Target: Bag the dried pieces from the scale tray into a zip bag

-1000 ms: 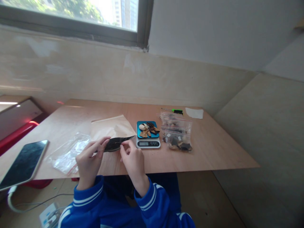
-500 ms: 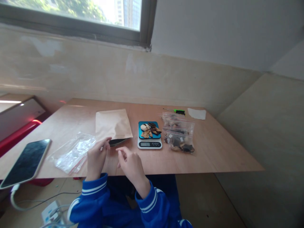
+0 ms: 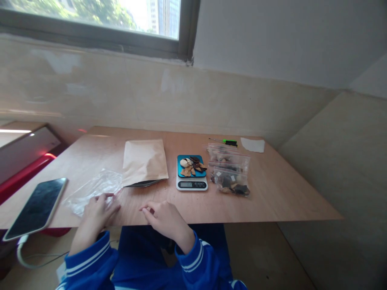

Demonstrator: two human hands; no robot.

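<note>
Below one window (image 3: 96, 18), a pale wall (image 3: 130, 92) backs a single wooden table (image 3: 281, 197). Laid out on it are one phone (image 3: 38, 207), one brown paper pouch (image 3: 145, 161), one digital scale (image 3: 192, 185), one tool with a green and black handle (image 3: 229, 142) and one white sheet (image 3: 252, 145). At the right, overlapping zip bags (image 3: 231, 181) number at least three; the nearest holds dark and brown dried pieces. Several more pieces (image 3: 188, 171), some pale, some dark brown, sit on the scale's blue platform, overlapping too much to count. The paper pouch lies flat left of the scale, a dark strip along its near edge, its contents hidden. Crumpled clear plastic (image 3: 104, 183) lies between phone and pouch, and the left hand (image 3: 96, 211) rests on its near side, fingers spread. The right hand (image 3: 166, 217) hovers above the table's near edge, thumb and forefinger close together; whether they pinch anything cannot be told.
</note>
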